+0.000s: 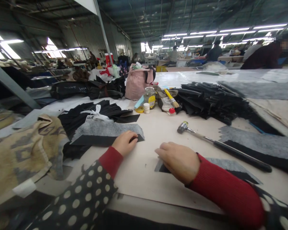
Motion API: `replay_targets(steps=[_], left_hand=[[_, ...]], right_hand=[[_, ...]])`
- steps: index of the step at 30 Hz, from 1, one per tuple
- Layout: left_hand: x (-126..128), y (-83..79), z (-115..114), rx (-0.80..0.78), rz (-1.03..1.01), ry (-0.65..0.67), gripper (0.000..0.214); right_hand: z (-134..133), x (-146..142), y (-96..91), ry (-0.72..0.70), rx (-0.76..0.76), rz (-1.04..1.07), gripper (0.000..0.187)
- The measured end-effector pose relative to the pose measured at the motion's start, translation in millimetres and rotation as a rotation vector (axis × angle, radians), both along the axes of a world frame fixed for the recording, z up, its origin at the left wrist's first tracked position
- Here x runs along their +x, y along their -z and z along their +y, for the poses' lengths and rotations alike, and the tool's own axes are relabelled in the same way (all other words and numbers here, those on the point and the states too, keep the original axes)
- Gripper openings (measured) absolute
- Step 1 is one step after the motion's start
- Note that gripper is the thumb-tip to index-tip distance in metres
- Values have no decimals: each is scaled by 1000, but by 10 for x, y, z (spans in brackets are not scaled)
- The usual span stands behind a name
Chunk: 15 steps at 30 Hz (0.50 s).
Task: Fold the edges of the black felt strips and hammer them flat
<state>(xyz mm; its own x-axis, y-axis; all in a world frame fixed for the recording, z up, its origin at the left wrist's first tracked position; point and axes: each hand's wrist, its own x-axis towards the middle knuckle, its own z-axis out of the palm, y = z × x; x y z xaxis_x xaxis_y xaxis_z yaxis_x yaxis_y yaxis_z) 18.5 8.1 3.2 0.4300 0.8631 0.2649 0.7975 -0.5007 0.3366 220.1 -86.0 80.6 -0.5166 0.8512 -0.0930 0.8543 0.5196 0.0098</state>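
Observation:
My left hand (pixel 124 143) is closed, its curled fingertips on the right end of a grey-and-black fabric piece (pixel 108 129). That piece lies at the front of a stack of black pieces (pixel 72 116). My right hand (pixel 179 161), slightly blurred, is held palm down with its fingers stretched forward and nothing visible in them. Partly hidden beneath it lies another grey-and-black fabric piece (pixel 230 166). Beyond the right hand, a hammer (pixel 213 142) with a long black handle rests diagonally on the pale tabletop (pixel 144 183).
A glass jar (pixel 149 97), a small white bottle (pixel 146 108) and a yellow-handled brush (pixel 171 97) stand or lie at the back, near a pink bag (pixel 139 81). Black pieces (pixel 204 99) are heaped back right. A tan cloth (pixel 31 153) lies left. People work farther off.

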Motion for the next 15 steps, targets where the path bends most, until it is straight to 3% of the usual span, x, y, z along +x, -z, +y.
replay_targets(steps=[3,7,15], left_hand=[[41,-7,-55,-50,-32,38,17],[85,-24,-106,-62,-41,71,18],[141,-16,-105,33,-22,148,16]], right_hand=[[230,-114,196,-50,97,-5,23],[361,-123,423,-35,99,-11,24],[401,-65,549,-61,149,72,32]])
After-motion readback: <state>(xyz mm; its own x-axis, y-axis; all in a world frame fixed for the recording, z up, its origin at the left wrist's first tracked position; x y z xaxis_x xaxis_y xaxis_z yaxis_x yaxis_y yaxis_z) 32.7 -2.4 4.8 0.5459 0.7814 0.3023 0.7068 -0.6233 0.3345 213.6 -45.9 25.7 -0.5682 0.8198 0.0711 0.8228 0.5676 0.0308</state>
